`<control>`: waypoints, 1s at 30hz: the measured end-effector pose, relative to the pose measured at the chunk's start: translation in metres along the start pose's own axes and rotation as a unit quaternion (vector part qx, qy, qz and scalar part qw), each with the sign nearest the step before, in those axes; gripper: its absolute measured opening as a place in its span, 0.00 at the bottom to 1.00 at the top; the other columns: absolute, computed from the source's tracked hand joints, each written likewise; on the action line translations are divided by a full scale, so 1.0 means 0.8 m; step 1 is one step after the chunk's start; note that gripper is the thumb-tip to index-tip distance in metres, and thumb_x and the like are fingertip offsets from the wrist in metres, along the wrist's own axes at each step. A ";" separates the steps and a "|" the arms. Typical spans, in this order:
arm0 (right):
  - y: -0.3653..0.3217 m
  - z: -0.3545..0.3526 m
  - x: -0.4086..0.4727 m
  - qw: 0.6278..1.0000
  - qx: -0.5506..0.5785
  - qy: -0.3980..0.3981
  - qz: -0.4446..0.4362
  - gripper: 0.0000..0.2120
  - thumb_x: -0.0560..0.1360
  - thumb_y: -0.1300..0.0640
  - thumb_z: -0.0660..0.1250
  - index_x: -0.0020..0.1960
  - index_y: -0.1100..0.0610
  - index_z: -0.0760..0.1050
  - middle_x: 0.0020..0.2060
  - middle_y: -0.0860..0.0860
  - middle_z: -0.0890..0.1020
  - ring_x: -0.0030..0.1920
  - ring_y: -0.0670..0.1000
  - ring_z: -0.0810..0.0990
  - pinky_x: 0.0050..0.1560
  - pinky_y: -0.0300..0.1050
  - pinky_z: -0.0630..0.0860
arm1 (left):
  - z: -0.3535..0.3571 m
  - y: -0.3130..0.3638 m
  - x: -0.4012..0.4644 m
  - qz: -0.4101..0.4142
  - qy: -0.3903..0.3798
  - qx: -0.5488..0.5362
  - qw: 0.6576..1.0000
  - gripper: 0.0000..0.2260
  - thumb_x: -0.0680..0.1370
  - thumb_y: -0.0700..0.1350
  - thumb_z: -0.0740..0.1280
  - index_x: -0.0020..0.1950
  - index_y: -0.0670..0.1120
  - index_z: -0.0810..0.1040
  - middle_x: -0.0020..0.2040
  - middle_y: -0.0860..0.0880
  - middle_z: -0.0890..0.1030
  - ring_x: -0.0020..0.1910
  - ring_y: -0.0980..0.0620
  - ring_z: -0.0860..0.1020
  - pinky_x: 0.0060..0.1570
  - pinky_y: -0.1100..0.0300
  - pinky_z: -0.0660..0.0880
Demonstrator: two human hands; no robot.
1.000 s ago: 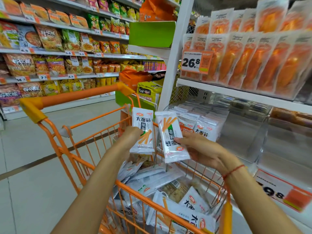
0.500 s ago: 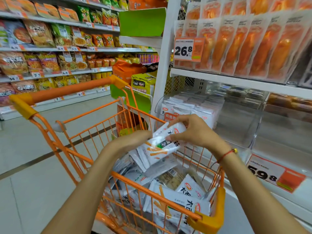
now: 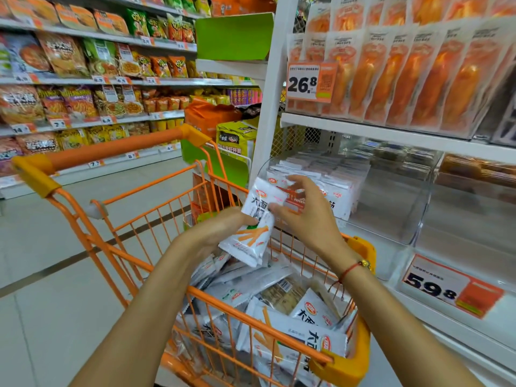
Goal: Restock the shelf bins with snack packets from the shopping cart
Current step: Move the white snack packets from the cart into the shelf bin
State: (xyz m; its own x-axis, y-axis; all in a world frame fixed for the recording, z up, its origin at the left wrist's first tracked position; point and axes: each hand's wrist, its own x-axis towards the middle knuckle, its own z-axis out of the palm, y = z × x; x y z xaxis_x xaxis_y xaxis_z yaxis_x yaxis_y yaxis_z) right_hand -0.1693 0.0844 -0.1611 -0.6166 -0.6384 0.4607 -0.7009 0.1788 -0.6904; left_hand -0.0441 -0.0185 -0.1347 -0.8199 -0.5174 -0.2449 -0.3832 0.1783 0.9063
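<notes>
My left hand (image 3: 223, 230) grips a stack of white snack packets (image 3: 251, 233) printed with orange sticks, held above the orange shopping cart (image 3: 134, 247). My right hand (image 3: 304, 216) is beside the stack with its thumb touching the top packet and its fingers spread loosely. Several more white packets (image 3: 296, 328) lie heaped in the cart basket. Just behind my hands, a clear shelf bin (image 3: 391, 208) holds a row of the same white packets (image 3: 332, 174) at its left end.
Orange vacuum-packed goods (image 3: 418, 74) fill the shelf above the bin, with a 26.8 price tag (image 3: 310, 82). A 59.8 tag (image 3: 446, 286) fronts the lower shelf edge. Snack shelves (image 3: 83, 79) line the aisle at left, across a tiled floor (image 3: 55, 303).
The two packets held apart, one in each hand, were brought together into one stack in my left hand. My right hand has loosened its hold. The view has shifted slightly.
</notes>
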 end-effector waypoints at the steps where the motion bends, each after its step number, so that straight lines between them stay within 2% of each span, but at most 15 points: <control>1: -0.005 -0.006 0.001 0.999 0.020 -0.004 0.046 0.29 0.74 0.47 0.69 0.70 0.53 0.63 0.63 0.51 0.73 0.60 0.51 0.74 0.59 0.50 0.73 | -0.003 -0.003 0.010 0.013 0.009 -0.020 1.000 0.16 0.82 0.42 0.58 0.70 0.42 0.69 0.57 0.49 0.75 0.53 0.49 0.74 0.54 0.56 0.70; 4: -0.016 -0.017 -0.001 0.969 0.117 -0.128 0.179 0.28 0.79 0.43 0.60 0.73 0.55 0.59 0.64 0.50 0.72 0.59 0.49 0.73 0.63 0.50 0.71 | 0.005 -0.002 0.025 0.051 0.058 -0.083 0.994 0.20 0.81 0.45 0.61 0.73 0.44 0.64 0.70 0.48 0.70 0.68 0.46 0.70 0.68 0.47 0.65; 6: -0.020 -0.017 -0.007 0.956 0.132 -0.177 0.194 0.23 0.81 0.44 0.55 0.72 0.53 0.63 0.65 0.48 0.73 0.61 0.50 0.73 0.68 0.53 0.68 | 0.020 0.009 0.032 0.073 0.082 -0.136 0.985 0.20 0.80 0.41 0.61 0.72 0.43 0.65 0.68 0.45 0.72 0.66 0.43 0.72 0.65 0.49 0.69; 8: -0.020 -0.018 -0.008 0.955 0.129 -0.178 0.201 0.11 0.82 0.49 0.54 0.60 0.47 0.71 0.53 0.45 0.78 0.53 0.45 0.76 0.64 0.48 0.71 | 0.040 0.021 0.036 0.080 0.093 -0.177 0.976 0.18 0.80 0.37 0.60 0.70 0.41 0.66 0.65 0.42 0.74 0.63 0.42 0.74 0.61 0.52 0.72; 10: -0.023 -0.026 -0.003 0.959 0.107 -0.161 0.207 0.11 0.82 0.56 0.54 0.44 0.47 0.69 0.38 0.44 0.74 0.39 0.42 0.72 0.46 0.35 0.72 | 0.059 0.033 0.042 0.068 0.096 -0.209 0.971 0.11 0.80 0.37 0.58 0.62 0.40 0.70 0.59 0.41 0.74 0.59 0.45 0.73 0.55 0.56 0.72; 11: -0.025 -0.034 -0.001 0.961 0.090 -0.154 0.214 0.14 0.82 0.59 0.54 0.40 0.49 0.67 0.34 0.45 0.71 0.34 0.42 0.69 0.37 0.33 0.68 | 0.068 0.041 0.045 0.063 0.094 -0.213 0.970 0.07 0.80 0.37 0.57 0.56 0.40 0.71 0.56 0.40 0.73 0.56 0.46 0.72 0.53 0.57 0.70; 13: -0.017 -0.053 0.003 0.961 0.069 -0.144 0.225 0.15 0.81 0.63 0.54 0.37 0.51 0.66 0.31 0.48 0.71 0.30 0.43 0.68 0.31 0.33 0.66 | 0.083 0.056 0.050 0.045 0.095 -0.186 0.977 0.07 0.80 0.38 0.57 0.43 0.43 0.71 0.48 0.41 0.72 0.47 0.47 0.71 0.47 0.58 0.66; 15: -0.010 -0.073 0.006 0.962 0.069 -0.123 0.234 0.15 0.80 0.65 0.54 0.37 0.52 0.67 0.30 0.50 0.72 0.30 0.44 0.69 0.30 0.34 0.67 | 0.096 0.069 0.057 0.043 0.073 -0.142 0.986 0.08 0.80 0.40 0.57 0.41 0.43 0.70 0.46 0.45 0.73 0.41 0.50 0.70 0.44 0.60 0.67; 17: -0.003 -0.092 0.012 0.958 0.096 -0.091 0.256 0.16 0.80 0.65 0.54 0.38 0.51 0.68 0.29 0.48 0.72 0.28 0.42 0.71 0.28 0.32 0.68 | 0.105 0.087 0.062 0.046 0.020 -0.090 0.995 0.06 0.79 0.42 0.56 0.44 0.45 0.70 0.44 0.45 0.73 0.41 0.49 0.70 0.44 0.56 0.67; 20: 0.015 -0.114 0.026 0.936 0.144 -0.022 0.320 0.13 0.80 0.66 0.53 0.41 0.56 0.69 0.23 0.48 0.73 0.17 0.39 0.70 0.22 0.32 0.66 | 0.117 0.121 0.080 0.076 -0.038 -0.024 0.996 0.08 0.79 0.41 0.54 0.43 0.44 0.70 0.42 0.43 0.72 0.40 0.47 0.69 0.38 0.57 0.63; 22: 0.034 -0.123 0.047 0.912 0.183 0.059 0.363 0.08 0.80 0.68 0.53 0.53 0.62 0.70 0.23 0.52 0.75 0.14 0.40 0.70 0.17 0.29 0.64 | 0.129 0.146 0.107 0.095 -0.055 0.046 0.993 0.09 0.79 0.40 0.55 0.40 0.43 0.69 0.39 0.42 0.71 0.38 0.46 0.68 0.33 0.59 0.61; 24: 0.056 -0.128 0.068 0.889 0.188 0.122 0.398 0.12 0.79 0.67 0.53 0.62 0.60 0.64 0.33 0.58 0.72 0.15 0.42 0.71 0.15 0.29 0.63 | 0.138 0.165 0.135 0.118 -0.075 0.157 0.978 0.11 0.78 0.39 0.58 0.35 0.43 0.66 0.35 0.44 0.69 0.36 0.45 0.69 0.31 0.59 0.61; 26: 0.087 -0.123 0.089 0.881 0.152 0.180 0.411 0.15 0.79 0.67 0.54 0.64 0.59 0.58 0.40 0.61 0.72 0.21 0.46 0.75 0.16 0.31 0.64 | 0.142 0.177 0.167 0.148 -0.081 0.248 0.954 0.07 0.77 0.39 0.62 0.40 0.40 0.70 0.42 0.40 0.73 0.45 0.43 0.74 0.38 0.58 0.66; 28: 0.117 -0.116 0.107 0.868 0.145 0.220 0.420 0.20 0.77 0.67 0.56 0.68 0.67 0.56 0.51 0.63 0.73 0.36 0.57 0.79 0.29 0.41 0.75 | 0.139 0.185 0.194 0.182 -0.054 0.331 0.924 0.06 0.77 0.41 0.63 0.44 0.40 0.70 0.49 0.37 0.74 0.50 0.41 0.76 0.42 0.55 0.67; 30: 0.141 -0.108 0.124 0.866 0.090 0.234 0.433 0.16 0.77 0.65 0.57 0.63 0.69 0.62 0.55 0.65 0.75 0.51 0.64 0.79 0.44 0.51 0.77 | 0.136 0.190 0.220 0.210 -0.028 0.377 0.902 0.08 0.78 0.42 0.63 0.41 0.39 0.69 0.46 0.40 0.73 0.47 0.42 0.75 0.41 0.55 0.68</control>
State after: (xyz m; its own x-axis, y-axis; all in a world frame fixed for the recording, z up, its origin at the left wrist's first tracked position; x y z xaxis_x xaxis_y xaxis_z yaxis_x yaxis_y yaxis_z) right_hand -0.3406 0.1056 -0.1451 -0.9902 0.0569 -0.1279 0.1390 0.2922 -0.9462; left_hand -0.2930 0.0090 -0.0775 -0.9719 -0.2334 0.0295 -0.1976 0.8779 0.4362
